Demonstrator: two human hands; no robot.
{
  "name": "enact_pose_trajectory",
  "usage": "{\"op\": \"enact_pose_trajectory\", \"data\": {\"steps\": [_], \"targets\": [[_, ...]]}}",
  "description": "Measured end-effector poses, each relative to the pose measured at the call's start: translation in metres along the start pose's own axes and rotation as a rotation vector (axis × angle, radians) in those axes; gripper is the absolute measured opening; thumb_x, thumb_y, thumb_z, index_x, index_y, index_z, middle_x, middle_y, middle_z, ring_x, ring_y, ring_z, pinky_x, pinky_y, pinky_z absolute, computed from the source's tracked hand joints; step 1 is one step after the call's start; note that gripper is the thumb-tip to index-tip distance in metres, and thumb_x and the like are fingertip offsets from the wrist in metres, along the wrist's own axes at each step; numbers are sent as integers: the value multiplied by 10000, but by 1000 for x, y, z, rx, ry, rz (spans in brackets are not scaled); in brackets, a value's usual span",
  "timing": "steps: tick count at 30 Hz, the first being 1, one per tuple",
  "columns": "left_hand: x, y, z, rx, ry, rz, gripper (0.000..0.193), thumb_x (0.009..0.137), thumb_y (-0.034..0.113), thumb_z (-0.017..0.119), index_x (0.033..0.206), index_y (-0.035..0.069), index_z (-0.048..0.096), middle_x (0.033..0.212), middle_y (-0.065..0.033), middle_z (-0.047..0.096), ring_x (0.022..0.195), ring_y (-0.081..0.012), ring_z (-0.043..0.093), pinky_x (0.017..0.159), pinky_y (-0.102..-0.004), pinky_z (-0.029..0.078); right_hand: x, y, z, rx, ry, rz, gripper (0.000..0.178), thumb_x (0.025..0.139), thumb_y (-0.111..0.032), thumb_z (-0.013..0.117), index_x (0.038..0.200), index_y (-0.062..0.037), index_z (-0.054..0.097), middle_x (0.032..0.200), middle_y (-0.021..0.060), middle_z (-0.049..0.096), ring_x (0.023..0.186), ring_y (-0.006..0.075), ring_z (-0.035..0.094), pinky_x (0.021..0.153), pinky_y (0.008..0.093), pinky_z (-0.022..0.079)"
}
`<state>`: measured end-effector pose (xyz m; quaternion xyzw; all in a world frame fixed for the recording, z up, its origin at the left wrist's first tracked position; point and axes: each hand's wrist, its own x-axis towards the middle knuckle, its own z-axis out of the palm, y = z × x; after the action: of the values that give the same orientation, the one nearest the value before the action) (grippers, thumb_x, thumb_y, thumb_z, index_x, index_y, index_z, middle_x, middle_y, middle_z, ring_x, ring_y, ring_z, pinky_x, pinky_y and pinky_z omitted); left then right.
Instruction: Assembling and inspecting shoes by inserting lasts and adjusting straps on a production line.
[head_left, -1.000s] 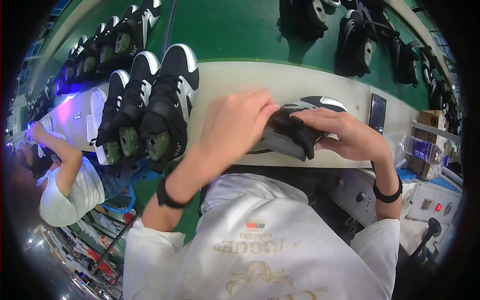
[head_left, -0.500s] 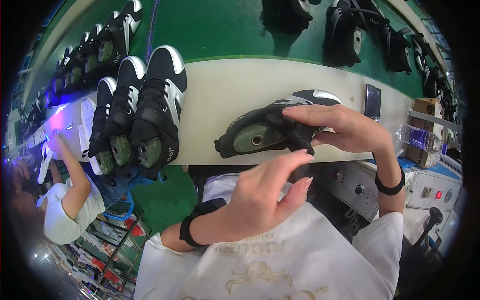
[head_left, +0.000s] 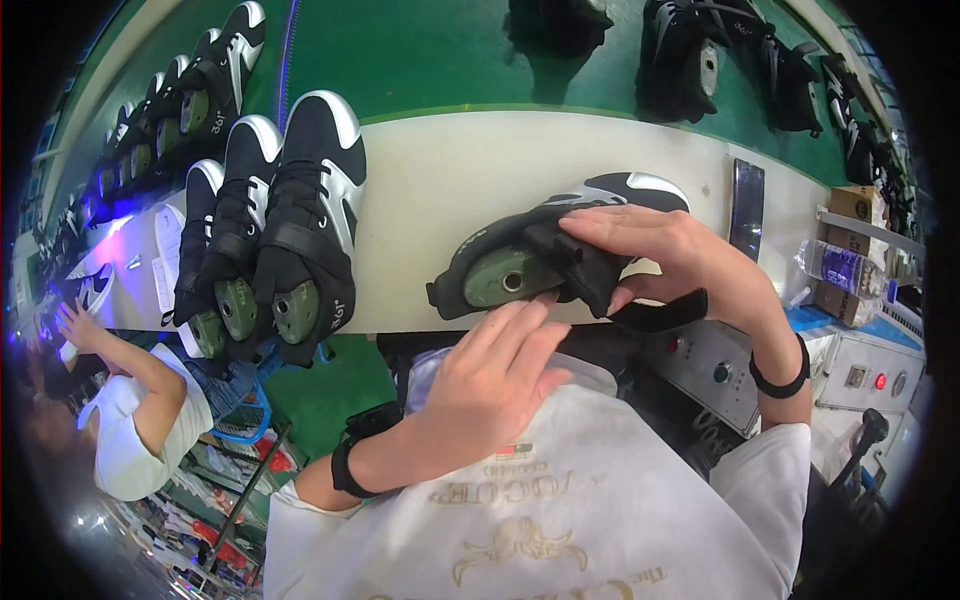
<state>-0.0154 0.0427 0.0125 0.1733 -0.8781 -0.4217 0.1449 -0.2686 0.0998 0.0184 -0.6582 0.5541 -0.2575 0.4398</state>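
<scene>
Lying on its side near the front edge of the cream worktable [head_left: 560,160], a black and silver shoe [head_left: 545,262] shows a grey-green last in its opening. The right hand [head_left: 668,258] is curled over the shoe's upper, fingers closed on its black strap, whose loose end hangs just past the table edge. The left hand [head_left: 497,382] sits just below the shoe, fingers spread fairly wide and holding nothing, its fingertips touching the heel by the last. Both wrists wear black bands.

Left of the shoe on the same table, three matching shoes [head_left: 270,240] stand side by side, toes pointing away. Right of the shoe lies a dark flat rectangular device [head_left: 747,208]. Beyond the table's right end stand a clear plastic bottle with a blue label [head_left: 842,268] and brown cardboard boxes [head_left: 850,205]. Below that, a grey control box [head_left: 715,355] carries round buttons. More black shoes [head_left: 690,45] rest on the green belt [head_left: 430,50] behind the table. Far left, a person in a white shirt [head_left: 120,420] works.
</scene>
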Motion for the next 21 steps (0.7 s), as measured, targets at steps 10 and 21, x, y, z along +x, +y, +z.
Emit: {"op": "enact_pose_trajectory", "data": {"steps": [10,21], "targets": [[1,-28,-22,-219,-234,183,222,653,-47,682,854,48,677,1167,-89,663,1006,-255,638,802,-323,559,4,-13,33,-438,184,-12,582,613,-125,821,1162,-70,636,1099,58,674,1026,243,614,830,370,460],[39,-55,-9,159,134,141,408,648,267,844,1000,169,663,985,21,626,836,-218,617,666,-349,522,8,-20,33,-374,182,16,558,629,-39,801,1146,-47,590,1060,89,578,947,295,526,801,401,461]]}}
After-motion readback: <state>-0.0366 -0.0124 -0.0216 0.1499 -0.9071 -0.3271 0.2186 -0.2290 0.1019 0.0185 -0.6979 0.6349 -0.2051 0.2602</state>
